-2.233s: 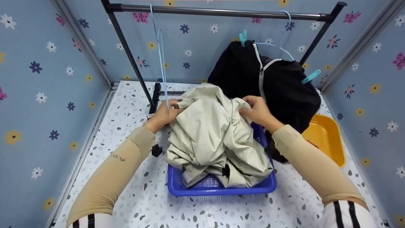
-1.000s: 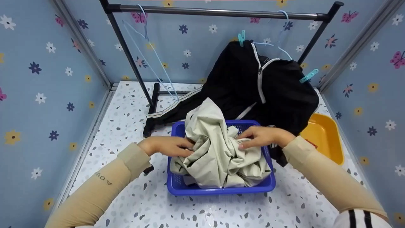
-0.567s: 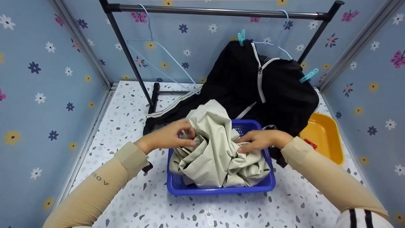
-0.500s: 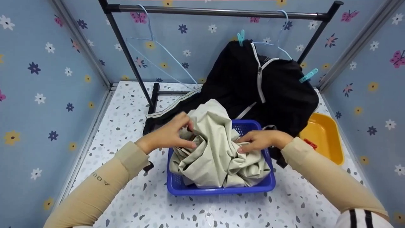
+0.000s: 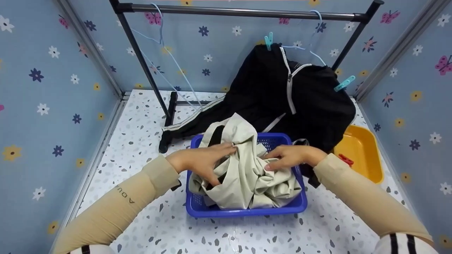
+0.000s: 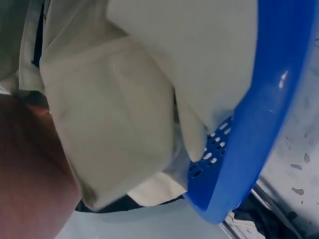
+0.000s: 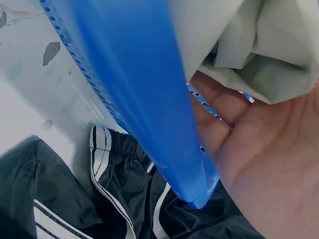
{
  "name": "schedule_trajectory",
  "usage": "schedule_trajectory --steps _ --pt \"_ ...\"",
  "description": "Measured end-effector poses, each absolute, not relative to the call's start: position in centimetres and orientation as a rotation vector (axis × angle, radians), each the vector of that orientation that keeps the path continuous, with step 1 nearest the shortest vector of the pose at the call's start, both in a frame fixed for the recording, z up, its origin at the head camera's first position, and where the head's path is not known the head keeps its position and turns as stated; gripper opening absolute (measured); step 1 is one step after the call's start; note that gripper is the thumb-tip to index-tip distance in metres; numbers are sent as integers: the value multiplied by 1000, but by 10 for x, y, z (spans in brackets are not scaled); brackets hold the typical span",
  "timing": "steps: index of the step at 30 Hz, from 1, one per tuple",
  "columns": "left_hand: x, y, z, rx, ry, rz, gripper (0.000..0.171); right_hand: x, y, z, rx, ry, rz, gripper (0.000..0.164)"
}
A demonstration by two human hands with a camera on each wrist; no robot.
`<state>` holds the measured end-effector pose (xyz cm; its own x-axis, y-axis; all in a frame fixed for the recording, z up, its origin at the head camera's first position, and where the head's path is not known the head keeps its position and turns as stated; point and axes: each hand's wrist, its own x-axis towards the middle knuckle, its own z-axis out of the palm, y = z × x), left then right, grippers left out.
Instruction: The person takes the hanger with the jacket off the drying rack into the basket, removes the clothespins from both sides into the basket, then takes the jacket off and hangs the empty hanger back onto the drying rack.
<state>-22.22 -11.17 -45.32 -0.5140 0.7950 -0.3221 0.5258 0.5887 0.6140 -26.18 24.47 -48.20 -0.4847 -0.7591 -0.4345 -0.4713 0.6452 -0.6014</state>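
Note:
A crumpled beige garment (image 5: 243, 169) is heaped in a blue basket (image 5: 247, 213); its exact kind does not show. A dark strip is visible on its left side. My left hand (image 5: 203, 160) lies over the left part of the heap, thumb and fingers spread apart; in the left wrist view the cloth (image 6: 109, 109) covers much of it. On the right side, my right hand (image 5: 295, 155) touches the garment with relaxed fingers. The right wrist view shows its palm (image 7: 269, 144) beside the basket rim (image 7: 134, 79), fingertips hidden under a fold.
A black zip jacket (image 5: 265, 81) hangs behind on a rack (image 5: 240, 12), held by turquoise clothespins (image 5: 345, 83). To its left hangs a bare blue hanger (image 5: 176, 65). A yellow tray (image 5: 363, 155) with a red clothespin (image 5: 346, 159) stands right.
The garment was lowered deeper into the basket. My left hand lifted off, then moved right and down onto the cloth, exposing a dark strip. My right hand stays put lately. The bare hanger swings.

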Motion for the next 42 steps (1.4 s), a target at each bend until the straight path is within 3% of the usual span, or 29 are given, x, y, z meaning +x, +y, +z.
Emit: schedule_trajectory --steps 8,12,19,22,27,29,34,42 --pt "-221 -106 -477 1091 2168 450 92 -260 242 -485 -902 2195 -481 62" --pt "-229 -110 -484 1107 2103 473 83 -259 241 -485 -885 2206 -453 63" --pt "-243 -127 -461 950 2130 729 59 -261 241 -473 -969 2246 -544 59" --pt "-240 -126 -445 931 2160 780 68 -260 241 -466 -1038 2299 -623 55" --pt "-222 -112 -428 1048 2230 643 126 -253 238 -454 -1102 2251 -791 70" --pt "-217 -106 -428 1104 2279 537 138 -250 235 -451 -1168 2186 -773 80" --pt "-210 -100 -445 1089 2311 315 142 -240 228 -454 -1288 2105 -554 87" --pt "-216 -97 -480 1051 2263 231 132 -235 219 -473 -1101 2107 -388 91"
